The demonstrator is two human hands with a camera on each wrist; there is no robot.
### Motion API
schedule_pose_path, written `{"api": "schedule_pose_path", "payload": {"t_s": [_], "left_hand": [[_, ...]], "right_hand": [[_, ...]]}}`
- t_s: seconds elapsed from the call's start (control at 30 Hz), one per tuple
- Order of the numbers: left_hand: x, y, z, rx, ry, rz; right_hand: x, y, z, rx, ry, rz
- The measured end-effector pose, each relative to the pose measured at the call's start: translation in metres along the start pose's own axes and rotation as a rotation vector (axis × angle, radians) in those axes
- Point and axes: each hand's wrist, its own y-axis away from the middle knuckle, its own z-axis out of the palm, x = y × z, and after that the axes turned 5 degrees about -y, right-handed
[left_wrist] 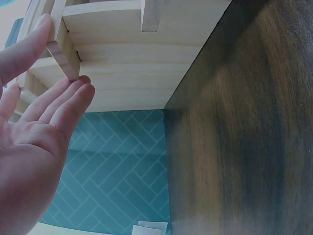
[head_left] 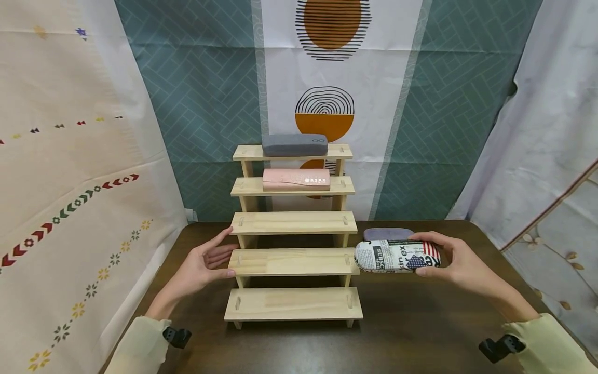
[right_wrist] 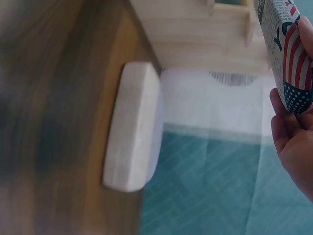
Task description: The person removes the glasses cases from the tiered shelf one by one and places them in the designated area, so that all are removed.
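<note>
My right hand [head_left: 450, 259] grips the end of a glasses case [head_left: 390, 255] with a newsprint and flag pattern, thumb below and fingers above. It holds the case level, just right of the wooden tiered stand [head_left: 294, 262]; the right wrist view shows only part of it. My left hand [head_left: 205, 262] touches the stand's left side with fairly straight fingers, its thumb at the second shelf from the bottom. A grey glasses case [head_left: 294, 145] lies on the top shelf, and a pink glasses case [head_left: 296, 179] on the shelf below it.
A lavender case [head_left: 385, 234] lies on the dark wooden table [head_left: 420, 322] behind the patterned one; its pale side [right_wrist: 129, 127] shows in the right wrist view. Patterned cloth [head_left: 196, 114] hangs behind the stand, with more cloth at both sides.
</note>
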Motion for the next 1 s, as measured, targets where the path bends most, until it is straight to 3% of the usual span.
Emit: {"api": "schedule_pose_path", "payload": {"t_s": [0.27,0.4,0.53,1.0], "left_hand": [[0.001,0.001,0.0,0.002,-0.005,-0.009],[0.002,0.001,-0.001,0.0,-0.005,-0.009],[0.002,0.001,-0.001,0.0,-0.002,-0.006],[0.002,0.001,0.0,0.002,-0.001,-0.023]], "right_hand": [[0.024,0.025,-0.013,0.042,0.083,0.018],[0.038,0.035,-0.017,0.065,0.117,0.073],[0.052,0.042,-0.017,0.069,0.119,0.128],[0.09,0.056,-0.015,0.046,0.083,0.173]]}}
